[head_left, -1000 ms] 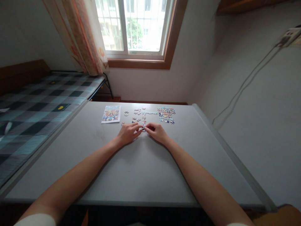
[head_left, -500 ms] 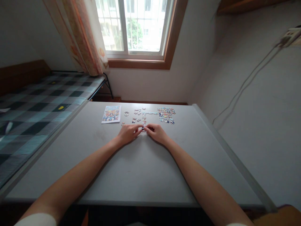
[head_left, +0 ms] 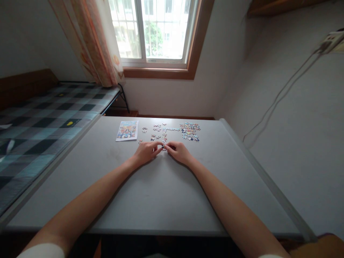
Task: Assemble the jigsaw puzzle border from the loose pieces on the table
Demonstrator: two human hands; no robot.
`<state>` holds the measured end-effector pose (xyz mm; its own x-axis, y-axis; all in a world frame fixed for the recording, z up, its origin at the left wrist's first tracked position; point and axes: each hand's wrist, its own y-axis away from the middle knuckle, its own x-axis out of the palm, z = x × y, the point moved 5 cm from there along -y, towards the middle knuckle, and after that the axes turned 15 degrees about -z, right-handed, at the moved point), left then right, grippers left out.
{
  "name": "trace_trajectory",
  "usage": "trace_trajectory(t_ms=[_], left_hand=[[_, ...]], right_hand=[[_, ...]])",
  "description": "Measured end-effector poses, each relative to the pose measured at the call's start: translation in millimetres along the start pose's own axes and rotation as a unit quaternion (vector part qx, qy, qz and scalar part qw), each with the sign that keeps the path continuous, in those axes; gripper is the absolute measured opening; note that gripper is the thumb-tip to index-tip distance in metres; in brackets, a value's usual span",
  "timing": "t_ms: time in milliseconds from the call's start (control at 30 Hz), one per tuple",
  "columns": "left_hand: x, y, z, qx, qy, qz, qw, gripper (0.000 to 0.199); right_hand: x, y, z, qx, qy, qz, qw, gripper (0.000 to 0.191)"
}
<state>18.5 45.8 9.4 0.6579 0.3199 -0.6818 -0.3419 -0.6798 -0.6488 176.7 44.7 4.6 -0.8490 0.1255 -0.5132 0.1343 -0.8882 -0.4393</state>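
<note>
Joined jigsaw puzzle pieces (head_left: pixel 164 134) form a corner shape on the table, one strip running toward me and one to the right. At the near end of that strip, my left hand (head_left: pixel 147 151) and my right hand (head_left: pixel 178 152) meet with bent fingers, thumb and fingertips together. Between the fingertips is a small dark puzzle piece (head_left: pixel 162 146), partly hidden; both hands appear to grip it. Several loose puzzle pieces (head_left: pixel 157 127) lie just left of the strip.
A heap of puzzle pieces (head_left: pixel 190 131) lies to the right on the grey table (head_left: pixel 158 200). A colourful picture sheet (head_left: pixel 127 130) rests at the left. Beyond the table are a bed with a checked cover (head_left: pixel 53 118), a curtain (head_left: pixel 91 43) and a window.
</note>
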Motion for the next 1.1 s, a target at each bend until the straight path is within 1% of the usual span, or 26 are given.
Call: trace_trajectory(t_ms=[467,1100], left_hand=[[1.4,0.5,0.0,-0.003,0.022,0.016,1.0,0.022],[-0.7,-0.3,-2.9,-0.002,0.023,0.012,1.0,0.021]], right_hand=[[-0.7,0.1,1.9,-0.01,0.019,-0.001,1.0,0.028],[-0.3,-0.1,2.6,-0.018,0.02,0.001,1.0,0.027]])
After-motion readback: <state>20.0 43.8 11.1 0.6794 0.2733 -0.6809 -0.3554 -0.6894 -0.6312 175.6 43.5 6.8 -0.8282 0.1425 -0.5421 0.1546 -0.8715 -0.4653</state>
